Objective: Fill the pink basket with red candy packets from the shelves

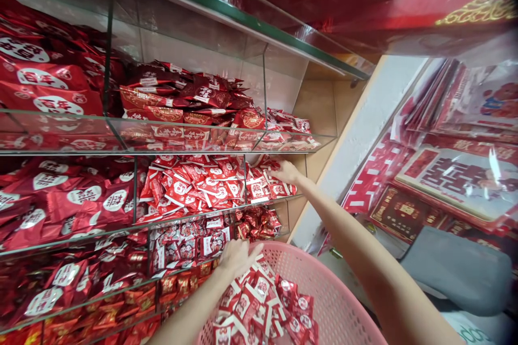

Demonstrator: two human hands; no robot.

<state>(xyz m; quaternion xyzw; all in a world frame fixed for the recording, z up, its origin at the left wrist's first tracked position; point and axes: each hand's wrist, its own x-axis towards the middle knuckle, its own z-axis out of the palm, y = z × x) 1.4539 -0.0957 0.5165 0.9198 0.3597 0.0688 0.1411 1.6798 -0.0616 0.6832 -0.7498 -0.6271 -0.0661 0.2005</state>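
My right hand (286,171) reaches into the right end of a middle glass shelf. Its fingers stretch leftward over small red and white candy packets (259,188), and the fingertips are partly lost among them. Lower down, my left hand (237,257) is closed on the near-shelf rim of a pink perforated plastic basket (335,291), thumb toward the inside; its other fingers are partly hidden. Inside the basket lies a heap of red and white packets (253,302), with several darker red packets (301,312) to their right.
Glass dividers split the shelves. Larger red packets (48,81) fill the left compartments, and foil-wrapped sweets (259,222) sit below my right hand. A clear-wrapped red item (384,5) hangs over the top right. Red printed packs (453,178) and a grey object (457,269) stand at right.
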